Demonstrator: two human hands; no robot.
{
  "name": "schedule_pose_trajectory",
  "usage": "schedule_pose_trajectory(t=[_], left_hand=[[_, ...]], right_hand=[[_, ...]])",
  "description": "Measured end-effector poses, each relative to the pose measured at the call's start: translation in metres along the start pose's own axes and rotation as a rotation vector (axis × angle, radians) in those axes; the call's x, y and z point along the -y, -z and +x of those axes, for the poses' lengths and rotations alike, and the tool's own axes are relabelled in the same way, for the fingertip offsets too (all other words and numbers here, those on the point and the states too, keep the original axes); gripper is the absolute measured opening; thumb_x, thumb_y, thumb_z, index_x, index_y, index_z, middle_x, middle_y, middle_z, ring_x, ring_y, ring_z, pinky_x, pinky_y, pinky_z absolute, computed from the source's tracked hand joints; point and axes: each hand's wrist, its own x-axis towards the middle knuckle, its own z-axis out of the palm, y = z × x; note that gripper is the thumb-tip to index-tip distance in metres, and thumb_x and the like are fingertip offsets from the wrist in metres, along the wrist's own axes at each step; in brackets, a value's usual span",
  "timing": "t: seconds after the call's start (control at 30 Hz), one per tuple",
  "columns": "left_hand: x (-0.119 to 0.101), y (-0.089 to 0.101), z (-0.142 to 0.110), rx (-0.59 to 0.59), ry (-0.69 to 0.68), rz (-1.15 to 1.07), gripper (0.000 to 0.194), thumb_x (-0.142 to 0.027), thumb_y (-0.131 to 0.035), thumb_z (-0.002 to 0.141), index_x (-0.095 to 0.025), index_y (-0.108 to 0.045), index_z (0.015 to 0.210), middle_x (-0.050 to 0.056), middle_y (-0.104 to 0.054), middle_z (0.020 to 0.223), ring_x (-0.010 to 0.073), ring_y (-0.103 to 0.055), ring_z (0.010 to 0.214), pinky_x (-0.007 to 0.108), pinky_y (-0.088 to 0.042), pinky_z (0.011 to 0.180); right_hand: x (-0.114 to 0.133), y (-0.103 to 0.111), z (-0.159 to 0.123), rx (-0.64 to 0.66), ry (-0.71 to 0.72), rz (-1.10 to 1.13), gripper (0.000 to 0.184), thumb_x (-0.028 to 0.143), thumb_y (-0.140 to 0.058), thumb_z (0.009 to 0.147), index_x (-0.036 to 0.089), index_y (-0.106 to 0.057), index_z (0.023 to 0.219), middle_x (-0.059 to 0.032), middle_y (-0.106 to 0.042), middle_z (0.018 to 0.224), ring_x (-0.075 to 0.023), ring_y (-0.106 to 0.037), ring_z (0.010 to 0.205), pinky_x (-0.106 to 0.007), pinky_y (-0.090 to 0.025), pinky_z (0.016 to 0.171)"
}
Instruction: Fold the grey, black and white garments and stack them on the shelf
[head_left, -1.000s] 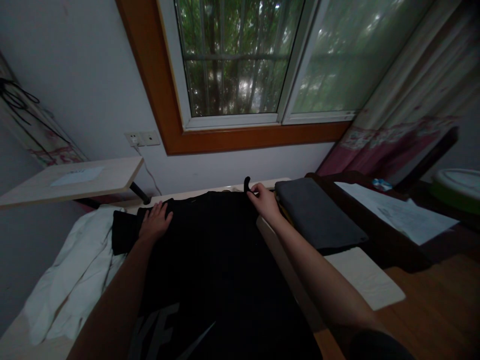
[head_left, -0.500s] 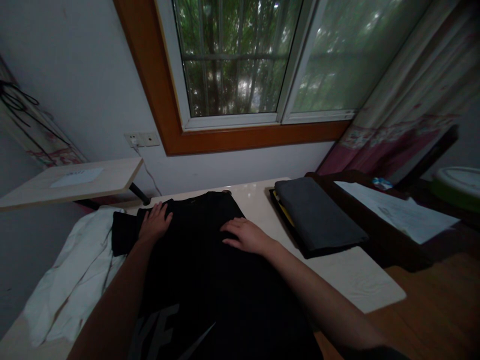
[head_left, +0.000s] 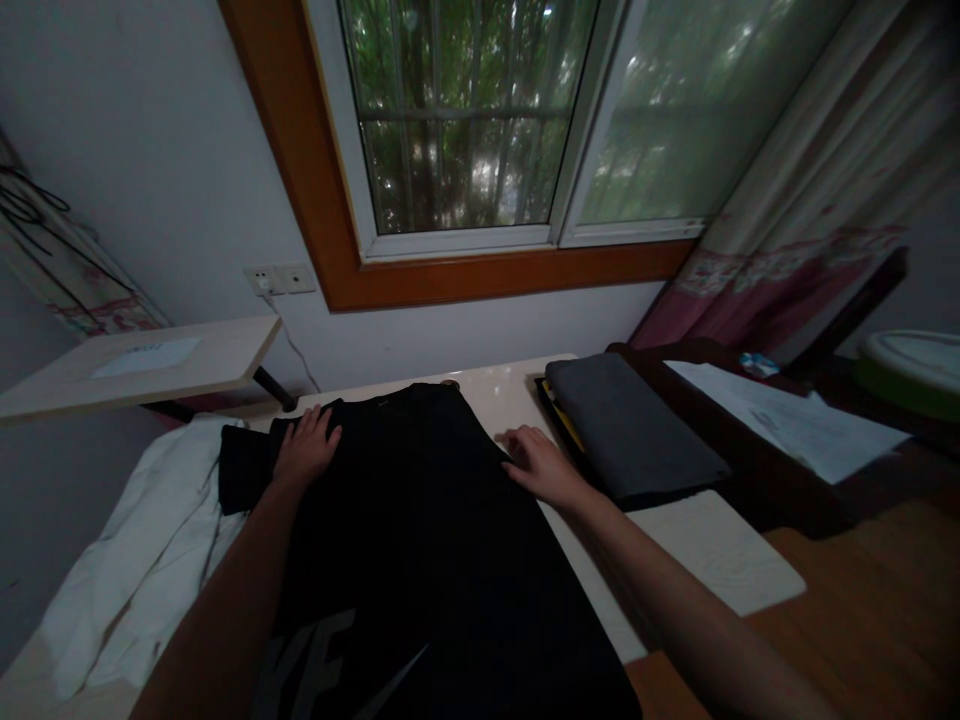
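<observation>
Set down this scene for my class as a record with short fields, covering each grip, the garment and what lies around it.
Left grip: open, laid on the black shirt near its left shoulder
Right grip: thumb and fingers apart, at the shirt's right edge; contact unclear
Garment: spread over the table, grey print facing up, one sleeve showing at left
Left side: rumpled white cloth beside the sleeve
Right side: folded grey cloth, apart from the shirt
Behind: window, brown frame
</observation>
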Motion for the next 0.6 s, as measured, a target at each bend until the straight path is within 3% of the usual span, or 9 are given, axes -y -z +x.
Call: schedule_pose_trajectory(t=[0.2,0.6], left_hand=[[0.002,-0.004,0.001,-0.012,0.005,0.002,0.066,-0.049,-0.024,0.103,-0.015,-0.036,0.158,0.01,-0.026,0.169,0.0261,-0.02,0.157,0.052,-0.019,0.126],[0.003,-0.006,0.001,-0.033,-0.002,-0.026,0.065,-0.049,-0.026,0.102,-0.016,-0.038,0.157,0.01,-0.029,0.168,0.026,-0.022,0.157,0.051,-0.02,0.126]], right_hand=[[0.003,-0.009,0.003,0.016,0.079,-0.093,0.016,0.023,-0.06,0.094,0.021,-0.063,0.11,-0.0077,-0.064,0.104,-0.0251,-0.056,0.103,-0.037,-0.045,0.094],[0.004,-0.009,-0.001,-0.001,0.138,-0.168,0.025,0.015,-0.055,0.097,0.023,-0.068,0.116,-0.0079,-0.064,0.105,-0.025,-0.055,0.104,-0.038,-0.048,0.095]])
